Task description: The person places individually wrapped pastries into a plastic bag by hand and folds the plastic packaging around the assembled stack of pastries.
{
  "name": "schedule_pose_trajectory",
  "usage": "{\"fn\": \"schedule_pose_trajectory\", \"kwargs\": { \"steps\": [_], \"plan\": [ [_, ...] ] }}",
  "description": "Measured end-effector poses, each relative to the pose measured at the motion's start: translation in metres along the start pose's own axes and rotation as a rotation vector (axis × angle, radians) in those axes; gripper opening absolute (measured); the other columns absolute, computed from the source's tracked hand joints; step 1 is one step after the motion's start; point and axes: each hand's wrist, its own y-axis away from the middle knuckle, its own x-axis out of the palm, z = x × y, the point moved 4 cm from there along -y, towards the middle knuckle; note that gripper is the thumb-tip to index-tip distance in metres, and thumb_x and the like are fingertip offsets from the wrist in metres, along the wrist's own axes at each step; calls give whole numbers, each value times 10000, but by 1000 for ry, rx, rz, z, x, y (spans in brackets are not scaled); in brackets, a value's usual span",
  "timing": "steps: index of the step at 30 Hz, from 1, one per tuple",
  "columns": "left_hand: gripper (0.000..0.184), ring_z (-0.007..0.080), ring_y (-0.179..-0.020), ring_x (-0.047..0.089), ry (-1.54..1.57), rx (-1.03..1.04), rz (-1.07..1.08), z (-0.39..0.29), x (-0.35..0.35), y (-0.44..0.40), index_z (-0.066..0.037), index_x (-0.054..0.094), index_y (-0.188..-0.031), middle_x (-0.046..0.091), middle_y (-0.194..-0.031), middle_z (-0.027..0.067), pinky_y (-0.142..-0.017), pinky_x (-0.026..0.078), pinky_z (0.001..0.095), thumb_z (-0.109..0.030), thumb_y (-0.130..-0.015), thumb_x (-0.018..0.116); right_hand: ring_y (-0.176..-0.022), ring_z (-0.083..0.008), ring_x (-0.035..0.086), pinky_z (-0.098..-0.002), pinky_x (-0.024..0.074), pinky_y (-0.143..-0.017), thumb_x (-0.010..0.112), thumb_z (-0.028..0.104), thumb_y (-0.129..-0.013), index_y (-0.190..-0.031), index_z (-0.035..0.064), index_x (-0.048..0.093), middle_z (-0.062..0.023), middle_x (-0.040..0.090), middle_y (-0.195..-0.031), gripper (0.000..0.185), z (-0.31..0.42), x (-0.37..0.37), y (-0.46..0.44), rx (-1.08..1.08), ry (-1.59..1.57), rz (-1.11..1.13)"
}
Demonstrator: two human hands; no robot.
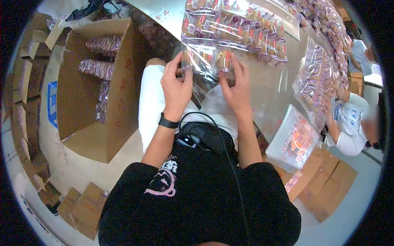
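Observation:
A see-through plastic bag (201, 51) filled with rows of small wrapped snack packs (252, 35) lies over the table edge in front of me. My left hand (177, 84) grips the bag's near left corner between thumb and fingers. On the other side, my right hand (237, 84) pinches the near part of the same bag, its thumb and fingers around a single snack pack (223, 59) inside the film. The packs have purple wrappers with red labels. The bag's near end hangs above my lap, partly hidden by my hands.
To my left stands an open cardboard box (117, 94) with several bagged rows (96, 69) inside. A stack of printed plastic bags (293, 137) lies at the right table edge. Further right, a co-worker (349, 123) handles another filled bag (316, 82). Loose packs (318, 18) pile up behind.

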Motion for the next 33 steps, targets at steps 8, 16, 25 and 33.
{"fn": "schedule_pose_trajectory", "kwargs": {
  "steps": [8, 16, 25, 33],
  "plan": [
    [207, 194, -902, 700, 82, -19, -149, 21, -1, 11, 15, 670, -1011, 710, -1053, 127, -737, 608, 310, -66, -874, 801, -1153, -391, 615, -469, 494, -1000, 771, 60, -813, -1397, 71, 598, -195, 638, -1237, 609, 5, 8, 9, 62, -41, -68],
    [317, 192, -887, 635, 36, 19, -145, 30, 7, -5, 0, 575, -1078, 626, -1014, 91, -742, 590, 309, -29, -847, 790, -1121, -411, 611, -477, 500, -985, 750, 35, -802, -1464, 59, 548, -227, 602, -1261, 692, 4, 25, 7, 42, -34, -91],
    [665, 253, -1195, 585, 172, -5, -20, 33, -4, 11, 9, 440, -1380, 524, -1367, 172, -926, 551, 373, -132, -855, 822, -1315, -423, 532, -480, 443, -1096, 805, 93, -831, -1484, -9, 479, -242, 549, -1436, 737, 4, 4, 34, 4, 55, -129],
    [598, 269, -1299, 532, 366, 88, 16, 44, -12, 28, -25, 385, -1463, 459, -1499, 148, -1069, 483, 416, -161, -964, 686, -1150, -386, 626, -458, 502, -1002, 809, 92, -792, -1279, -14, 636, -214, 647, -1301, 527, 13, -21, 53, -49, 82, -44]
  ]
}}
